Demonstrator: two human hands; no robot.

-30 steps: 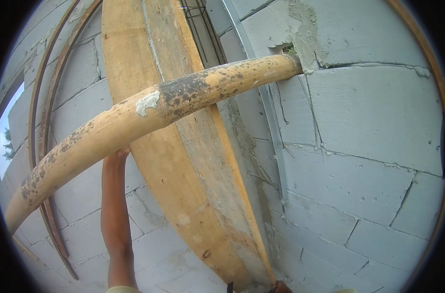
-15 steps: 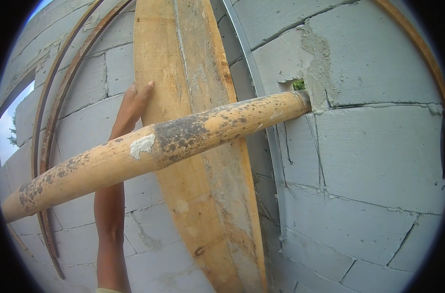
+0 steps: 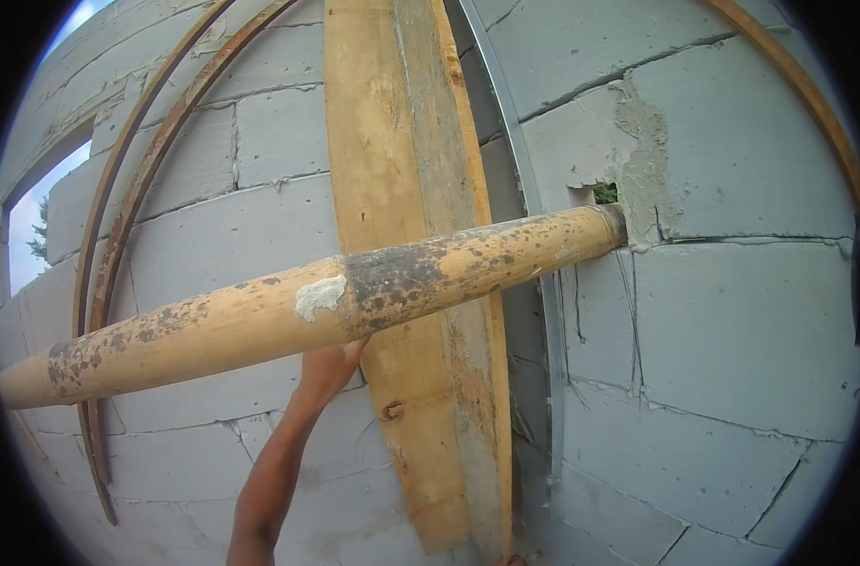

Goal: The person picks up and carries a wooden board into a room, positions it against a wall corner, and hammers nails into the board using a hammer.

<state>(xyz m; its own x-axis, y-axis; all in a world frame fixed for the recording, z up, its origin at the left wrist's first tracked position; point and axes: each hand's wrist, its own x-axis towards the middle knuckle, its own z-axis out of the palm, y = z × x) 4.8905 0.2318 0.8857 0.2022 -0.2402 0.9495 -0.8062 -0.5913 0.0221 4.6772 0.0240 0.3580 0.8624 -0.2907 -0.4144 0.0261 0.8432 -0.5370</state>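
My left forearm (image 3: 284,451) slants up rightward to my raised left hand (image 3: 328,368), fingertips hidden, while a sliver of my right hand (image 3: 515,560) shows low.

The left grip (image 3: 332,370) touches a board (image 3: 421,415) behind a bamboo pole (image 3: 260,321).

Wooden board (image 3: 373,141) is showing matt, partly rough grain, bamboo-like pole (image 3: 232,330) is presenting a smooth, dark-speckled surface, mortar-like patch (image 3: 321,297) is looking rough and matt, metal strip (image 3: 553,358) is appearing smooth, block wall (image 3: 732,321) is looking matt and lightly pitted
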